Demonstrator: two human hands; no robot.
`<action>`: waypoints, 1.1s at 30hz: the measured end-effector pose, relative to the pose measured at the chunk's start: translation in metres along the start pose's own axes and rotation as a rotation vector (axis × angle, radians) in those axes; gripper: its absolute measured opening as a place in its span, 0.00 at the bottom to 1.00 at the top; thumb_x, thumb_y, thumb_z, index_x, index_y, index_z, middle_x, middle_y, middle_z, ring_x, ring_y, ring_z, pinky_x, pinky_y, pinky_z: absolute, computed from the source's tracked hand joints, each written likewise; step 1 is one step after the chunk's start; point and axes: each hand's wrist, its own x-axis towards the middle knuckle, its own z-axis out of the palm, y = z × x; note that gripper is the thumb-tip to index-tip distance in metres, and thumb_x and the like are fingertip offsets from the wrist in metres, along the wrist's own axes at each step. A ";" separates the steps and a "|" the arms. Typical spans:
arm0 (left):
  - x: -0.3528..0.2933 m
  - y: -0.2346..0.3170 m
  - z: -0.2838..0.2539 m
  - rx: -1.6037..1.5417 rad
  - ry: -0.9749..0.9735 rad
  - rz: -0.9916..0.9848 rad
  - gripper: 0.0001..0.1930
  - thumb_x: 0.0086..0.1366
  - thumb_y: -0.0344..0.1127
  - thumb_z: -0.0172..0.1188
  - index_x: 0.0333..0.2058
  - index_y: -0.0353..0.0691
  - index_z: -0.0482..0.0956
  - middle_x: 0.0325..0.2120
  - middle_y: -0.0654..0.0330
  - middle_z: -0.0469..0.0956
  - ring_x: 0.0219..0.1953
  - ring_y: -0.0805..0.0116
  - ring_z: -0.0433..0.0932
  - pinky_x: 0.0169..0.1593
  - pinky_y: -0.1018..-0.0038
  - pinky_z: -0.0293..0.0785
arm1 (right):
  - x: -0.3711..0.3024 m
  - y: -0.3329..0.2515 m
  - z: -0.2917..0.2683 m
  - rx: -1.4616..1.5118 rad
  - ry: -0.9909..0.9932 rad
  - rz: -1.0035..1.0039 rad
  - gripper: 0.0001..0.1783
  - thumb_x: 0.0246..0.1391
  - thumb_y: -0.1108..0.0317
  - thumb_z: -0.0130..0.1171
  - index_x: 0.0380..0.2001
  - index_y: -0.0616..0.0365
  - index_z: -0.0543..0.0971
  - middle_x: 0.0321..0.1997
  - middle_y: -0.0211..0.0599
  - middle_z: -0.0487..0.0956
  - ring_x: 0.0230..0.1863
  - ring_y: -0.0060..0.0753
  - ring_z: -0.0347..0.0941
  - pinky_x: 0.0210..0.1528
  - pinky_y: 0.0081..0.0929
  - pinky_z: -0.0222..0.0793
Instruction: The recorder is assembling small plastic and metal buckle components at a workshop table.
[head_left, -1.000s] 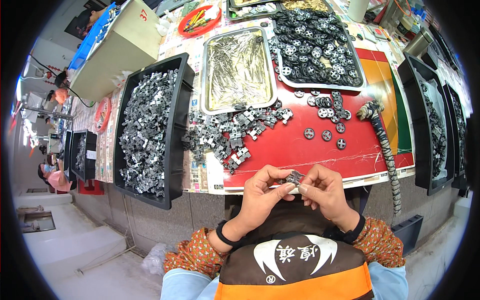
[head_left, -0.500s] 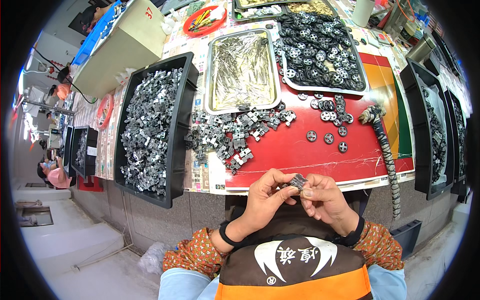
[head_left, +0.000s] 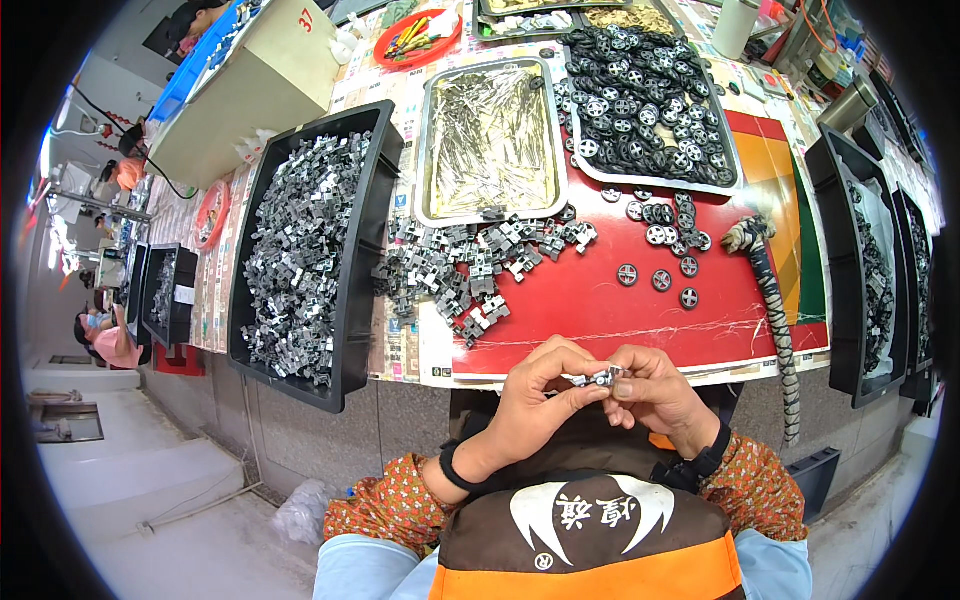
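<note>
Just off the near edge of the red board, my left hand (head_left: 538,402) and my right hand (head_left: 662,396) meet, fingertips closed on one small grey-and-silver part (head_left: 604,377). It looks like one of the small blocky pieces heaped on the table; fingers cover much of it. Beyond my hands lies the loose heap of grey blocky parts (head_left: 482,268). Several small black toy wheels (head_left: 661,280) with silver spokes lie on the red board (head_left: 590,310). A metal tray (head_left: 424,160) behind them holds thin metal pins (head_left: 495,135).
At left stands a black bin (head_left: 362,250) full of blocky parts. A tray heaped with wheels (head_left: 650,110) is at the back. A wrapped, rope-like rod (head_left: 775,320) hangs over the right table edge. More black bins (head_left: 835,180) stand far right; a red basket (head_left: 380,50) sits behind.
The small part has turned between my fingertips, showing a brighter silver side. My hands have shifted slightly, and the whole view has moved a little.
</note>
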 end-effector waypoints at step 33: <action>-0.003 -0.015 0.012 -0.118 0.133 -0.033 0.09 0.74 0.33 0.64 0.47 0.36 0.79 0.40 0.65 0.76 0.39 0.79 0.76 0.43 0.79 0.75 | -0.001 -0.002 0.033 -0.135 0.188 -0.070 0.09 0.70 0.67 0.61 0.38 0.62 0.78 0.25 0.33 0.81 0.21 0.19 0.77 0.18 0.15 0.72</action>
